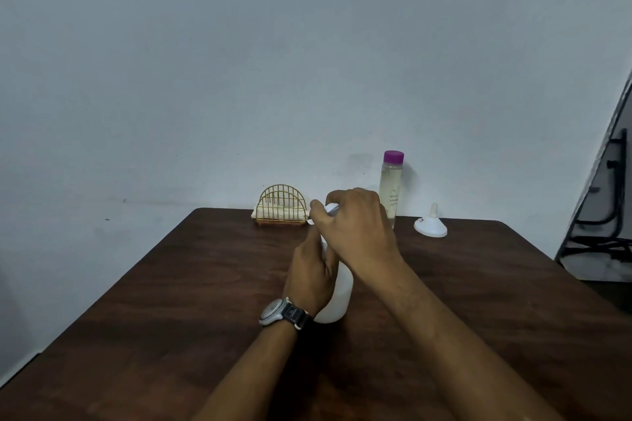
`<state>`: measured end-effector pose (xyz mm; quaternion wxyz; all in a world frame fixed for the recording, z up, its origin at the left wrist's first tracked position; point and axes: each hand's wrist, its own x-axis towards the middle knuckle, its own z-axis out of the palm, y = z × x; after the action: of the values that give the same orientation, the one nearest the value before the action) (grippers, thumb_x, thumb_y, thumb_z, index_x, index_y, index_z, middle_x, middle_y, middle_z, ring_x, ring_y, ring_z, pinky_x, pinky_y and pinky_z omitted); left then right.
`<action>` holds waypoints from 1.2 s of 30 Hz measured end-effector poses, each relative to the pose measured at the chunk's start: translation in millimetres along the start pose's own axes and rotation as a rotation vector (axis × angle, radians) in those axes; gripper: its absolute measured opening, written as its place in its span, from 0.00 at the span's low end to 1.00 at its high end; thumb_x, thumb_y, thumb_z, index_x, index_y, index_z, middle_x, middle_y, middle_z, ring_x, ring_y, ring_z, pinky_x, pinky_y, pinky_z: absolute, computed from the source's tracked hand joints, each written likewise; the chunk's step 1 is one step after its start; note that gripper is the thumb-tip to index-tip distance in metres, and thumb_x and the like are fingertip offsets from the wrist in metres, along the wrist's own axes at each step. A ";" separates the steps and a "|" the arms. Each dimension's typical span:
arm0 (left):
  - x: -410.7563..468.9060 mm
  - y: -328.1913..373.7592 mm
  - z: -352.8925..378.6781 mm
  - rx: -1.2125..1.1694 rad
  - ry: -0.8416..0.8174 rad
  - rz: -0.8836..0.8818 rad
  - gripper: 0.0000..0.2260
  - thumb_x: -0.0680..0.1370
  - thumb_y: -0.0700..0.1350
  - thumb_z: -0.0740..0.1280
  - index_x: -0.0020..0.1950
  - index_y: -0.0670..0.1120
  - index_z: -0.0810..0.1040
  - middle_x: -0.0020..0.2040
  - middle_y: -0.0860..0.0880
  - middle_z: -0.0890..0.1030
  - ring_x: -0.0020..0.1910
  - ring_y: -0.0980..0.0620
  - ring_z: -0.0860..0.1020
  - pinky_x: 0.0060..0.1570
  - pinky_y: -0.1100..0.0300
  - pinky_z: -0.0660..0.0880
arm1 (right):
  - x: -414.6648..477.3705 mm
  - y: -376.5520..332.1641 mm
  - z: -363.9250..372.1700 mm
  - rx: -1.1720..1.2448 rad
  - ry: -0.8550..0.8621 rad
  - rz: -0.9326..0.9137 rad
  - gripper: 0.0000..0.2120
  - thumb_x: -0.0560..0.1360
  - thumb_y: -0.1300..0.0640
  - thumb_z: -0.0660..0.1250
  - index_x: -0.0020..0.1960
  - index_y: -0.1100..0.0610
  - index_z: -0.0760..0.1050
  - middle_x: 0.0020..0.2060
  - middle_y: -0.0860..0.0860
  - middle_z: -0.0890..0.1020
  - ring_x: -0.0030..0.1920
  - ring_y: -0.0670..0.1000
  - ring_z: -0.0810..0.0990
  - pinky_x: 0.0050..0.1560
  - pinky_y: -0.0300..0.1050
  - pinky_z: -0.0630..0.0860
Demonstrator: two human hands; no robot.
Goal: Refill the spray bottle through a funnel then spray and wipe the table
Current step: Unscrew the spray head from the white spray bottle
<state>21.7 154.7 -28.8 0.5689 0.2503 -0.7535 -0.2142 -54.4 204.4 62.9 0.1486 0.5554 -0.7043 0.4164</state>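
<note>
White spray bottle [337, 301] stood steadied by the left hand [309, 275], fingers curled round it; the right hand [355, 225] had its fingers clamped over the top, seemingly to unscrew it.

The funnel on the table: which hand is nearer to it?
Right. The right hand grips the top of the spray bottle, left of the funnel; the left hand holds the bottle's body, farther left and lower.

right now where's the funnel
In the head view, the white funnel sits spout-up at the far edge of the table, right of centre, just right of the purple-capped bottle and beyond the right hand.
</note>
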 end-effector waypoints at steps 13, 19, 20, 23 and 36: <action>7.0 -5.3 1.2 -0.026 -0.049 -0.007 0.22 0.84 0.55 0.58 0.70 0.40 0.74 0.32 0.61 0.77 0.32 0.65 0.78 0.30 0.72 0.64 | 22.2 19.1 -18.7 0.300 -0.365 -0.002 0.04 0.73 0.52 0.73 0.41 0.45 0.85 0.26 0.41 0.81 0.34 0.38 0.80 0.35 0.28 0.69; 3.7 -1.1 -1.5 -0.036 -0.034 -0.010 0.30 0.80 0.58 0.56 0.71 0.36 0.73 0.34 0.50 0.80 0.37 0.55 0.79 0.30 0.71 0.66 | 6.9 -1.0 -11.9 -0.016 -0.235 -0.003 0.31 0.79 0.37 0.63 0.72 0.58 0.71 0.48 0.56 0.84 0.52 0.56 0.83 0.47 0.48 0.78; 3.7 -1.7 -0.7 -0.031 -0.042 -0.011 0.31 0.80 0.58 0.56 0.71 0.34 0.73 0.32 0.52 0.79 0.36 0.58 0.79 0.31 0.73 0.66 | 9.1 -3.4 -11.4 -0.059 -0.218 0.047 0.28 0.78 0.37 0.65 0.64 0.60 0.75 0.43 0.54 0.82 0.49 0.57 0.83 0.40 0.44 0.75; 4.4 -6.1 1.8 0.013 -0.042 -0.030 0.23 0.83 0.52 0.61 0.69 0.35 0.73 0.30 0.61 0.72 0.33 0.69 0.77 0.30 0.76 0.66 | 20.2 -5.2 -15.0 -0.056 -0.307 0.113 0.16 0.75 0.46 0.70 0.37 0.57 0.73 0.34 0.51 0.78 0.38 0.53 0.80 0.29 0.42 0.65; 8.3 -5.7 -0.3 0.029 -0.053 -0.013 0.12 0.85 0.46 0.63 0.61 0.37 0.76 0.37 0.53 0.81 0.36 0.58 0.80 0.36 0.69 0.71 | 53.3 -12.4 -47.1 -0.165 -0.715 -0.172 0.24 0.76 0.47 0.75 0.71 0.48 0.78 0.59 0.49 0.84 0.60 0.52 0.82 0.61 0.51 0.79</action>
<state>20.9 145.1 -25.9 0.5435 0.2577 -0.7699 -0.2134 -73.2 204.3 132.6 -0.0279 0.7088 -0.6939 0.1240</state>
